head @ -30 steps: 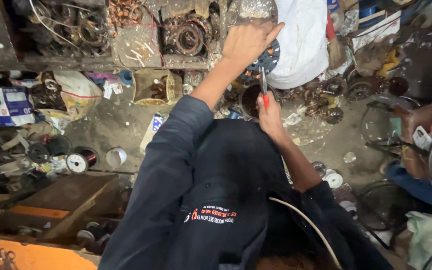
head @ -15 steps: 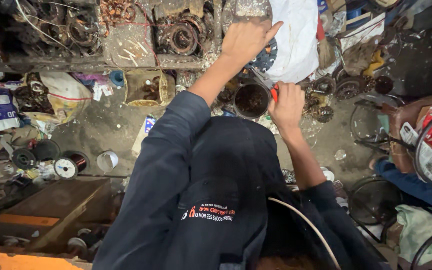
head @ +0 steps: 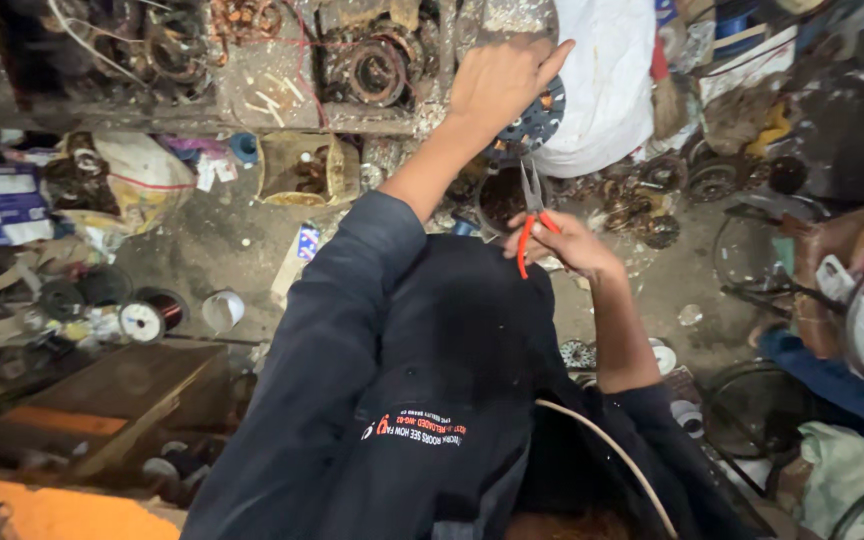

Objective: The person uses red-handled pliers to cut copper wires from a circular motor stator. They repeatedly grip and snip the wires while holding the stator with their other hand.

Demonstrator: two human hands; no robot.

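pliers with red handles and thin steel jaws (head: 530, 215) sit pinched in the right hand (head: 570, 243) over a dark round motor housing (head: 501, 197); the left hand (head: 502, 80), fingers pressed together, steadies above; best kept firm.

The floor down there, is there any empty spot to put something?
Bare floor shows between the sack and the cardboard box. Another patch lies right of the pliers. The shelf is crowded.

A dusty concrete floor (head: 202, 250) carries wire spools (head: 140, 320), a white sack (head: 607, 90) and rusty motor parts (head: 652, 215)
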